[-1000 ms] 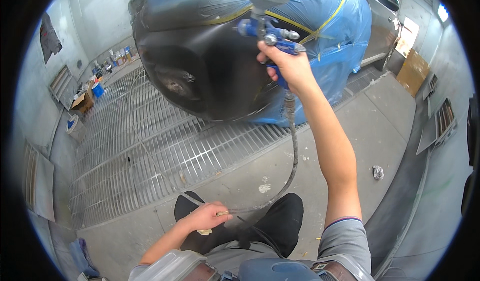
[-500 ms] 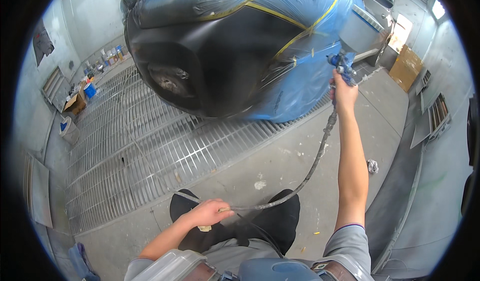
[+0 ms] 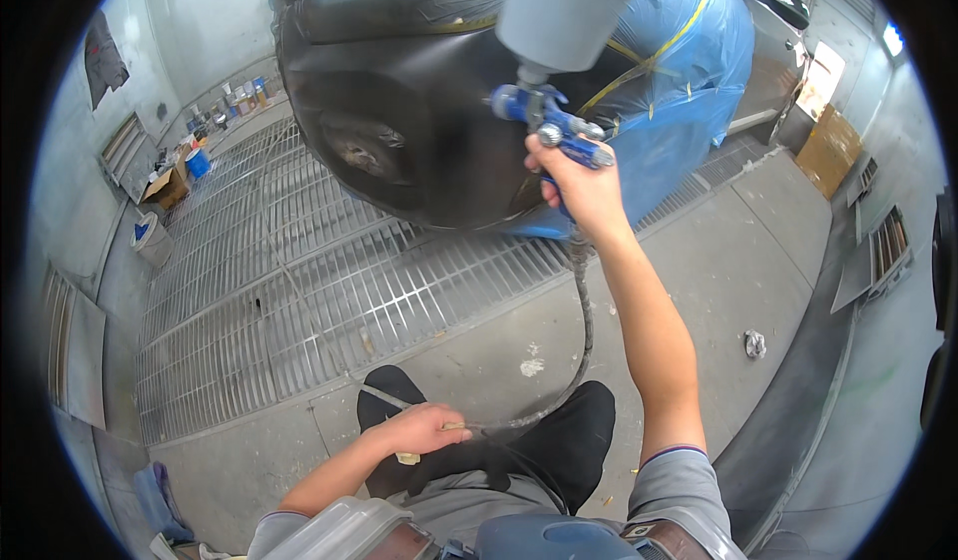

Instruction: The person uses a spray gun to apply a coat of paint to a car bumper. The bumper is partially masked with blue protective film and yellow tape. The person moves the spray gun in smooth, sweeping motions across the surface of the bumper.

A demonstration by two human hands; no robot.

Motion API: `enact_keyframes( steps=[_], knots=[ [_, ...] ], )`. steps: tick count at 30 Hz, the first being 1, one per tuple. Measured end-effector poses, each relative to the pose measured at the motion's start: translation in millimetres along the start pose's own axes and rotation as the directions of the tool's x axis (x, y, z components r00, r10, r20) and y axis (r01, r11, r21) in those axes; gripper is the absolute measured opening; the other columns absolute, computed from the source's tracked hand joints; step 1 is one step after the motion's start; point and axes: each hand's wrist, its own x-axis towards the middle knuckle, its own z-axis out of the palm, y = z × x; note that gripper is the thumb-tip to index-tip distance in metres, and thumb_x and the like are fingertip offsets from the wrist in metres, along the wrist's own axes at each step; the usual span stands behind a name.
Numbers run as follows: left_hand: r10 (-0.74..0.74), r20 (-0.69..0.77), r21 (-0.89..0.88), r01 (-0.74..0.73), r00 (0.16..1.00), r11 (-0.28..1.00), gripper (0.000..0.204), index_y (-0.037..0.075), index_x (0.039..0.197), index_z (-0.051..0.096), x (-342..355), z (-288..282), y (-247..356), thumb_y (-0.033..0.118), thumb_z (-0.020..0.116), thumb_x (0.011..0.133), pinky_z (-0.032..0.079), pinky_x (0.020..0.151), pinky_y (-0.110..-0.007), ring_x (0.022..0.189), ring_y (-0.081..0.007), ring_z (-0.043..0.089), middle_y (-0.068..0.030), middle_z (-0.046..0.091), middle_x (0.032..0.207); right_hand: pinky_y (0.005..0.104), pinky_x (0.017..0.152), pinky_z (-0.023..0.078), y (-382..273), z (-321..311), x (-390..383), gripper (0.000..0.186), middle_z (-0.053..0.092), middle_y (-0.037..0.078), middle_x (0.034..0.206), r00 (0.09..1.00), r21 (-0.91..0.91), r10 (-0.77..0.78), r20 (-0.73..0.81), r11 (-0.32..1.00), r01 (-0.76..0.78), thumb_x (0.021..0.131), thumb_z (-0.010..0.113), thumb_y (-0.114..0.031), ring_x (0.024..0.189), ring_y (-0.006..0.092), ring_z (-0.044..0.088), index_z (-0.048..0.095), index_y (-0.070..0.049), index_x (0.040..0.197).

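My right hand [image 3: 584,186] grips a blue and silver spray gun [image 3: 544,111] with a pale grey cup [image 3: 559,11] on top, raised before the matte dark front body panel [image 3: 429,121] of a car. A grey air hose [image 3: 584,320] runs from the gun's handle down to my left hand [image 3: 429,425], closed on it low over my bent legs. Blue plastic sheeting [image 3: 689,111] and yellow tape [image 3: 674,46] cover the car around the dark panel.
A slatted metal floor grate [image 3: 249,290] runs beside the car. Several cans [image 3: 239,106], a cardboard box [image 3: 165,186] and a white bucket [image 3: 150,241] line the left wall. A brown board [image 3: 828,151] leans at right; a crumpled wad [image 3: 754,343] lies on the floor.
Half a second ago my right hand and the gun were out to the right over the blue sheeting; they have swung back left, in front of the dark panel. My left hand stays low.
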Motion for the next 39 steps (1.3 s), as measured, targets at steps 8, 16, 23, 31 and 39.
enact_keyframes(
  steps=[8,16,23,31,39],
  knots=[
    [0.054,-0.041,0.069,-0.051,0.998,0.996,0.035,0.005,0.096,0.069,14,8,-1,0.039,0.065,0.104,0.053,0.079,-0.047,0.091,-0.0384,0.067,-0.0172,0.067,0.094,0.0250,0.043,0.041,34,-116,10,0.020,0.069,0.007,0.082,0.911,-0.055,-0.050,-0.409,0.998,0.030,0.096,0.080,-0.023,0.049,0.0104,0.053,0.070,-0.007,0.101],
    [0.007,-0.065,0.013,-0.006,0.998,1.000,0.037,0.007,0.094,0.067,21,8,-5,0.042,0.064,0.104,0.052,0.082,-0.051,0.094,-0.0422,0.066,-0.0194,0.065,0.095,0.0276,0.042,0.042,54,-177,-2,0.026,0.070,0.006,0.077,0.729,-0.304,-0.163,-0.665,0.951,-0.065,0.095,0.079,-0.027,0.048,0.0109,0.056,0.072,-0.002,0.093],
    [-0.017,-0.028,0.097,0.020,0.999,0.995,0.036,0.005,0.095,0.069,5,15,-22,0.039,0.065,0.104,0.053,0.081,-0.047,0.094,-0.0374,0.068,-0.0168,0.069,0.094,0.0251,0.047,0.044,57,-62,-45,0.029,0.069,0.003,0.073,0.926,-0.170,-0.093,-0.366,0.985,0.032,0.095,0.081,-0.029,0.051,0.0079,0.056,0.072,-0.002,0.088],
    [-0.049,0.051,0.053,0.047,0.997,0.998,0.039,0.005,0.097,0.071,0,19,-25,0.043,0.063,0.104,0.052,0.081,-0.051,0.094,-0.0427,0.067,-0.0200,0.070,0.093,0.0245,0.049,0.046,62,2,-55,0.018,0.074,0.007,0.086,0.996,-0.023,0.081,0.036,0.996,-0.081,0.096,0.079,-0.019,0.055,0.0084,0.058,0.074,-0.002,0.099],
    [-0.066,-0.097,0.093,0.075,0.993,0.993,0.037,0.005,0.094,0.072,3,32,-33,0.039,0.065,0.103,0.053,0.079,-0.048,0.091,-0.0397,0.068,-0.0198,0.069,0.093,0.0257,0.044,0.043,114,-118,-42,0.029,0.069,0.005,0.073,0.839,-0.061,-0.043,-0.543,0.998,0.011,0.097,0.079,-0.028,0.049,0.0091,0.056,0.072,-0.001,0.088]
  ],
)
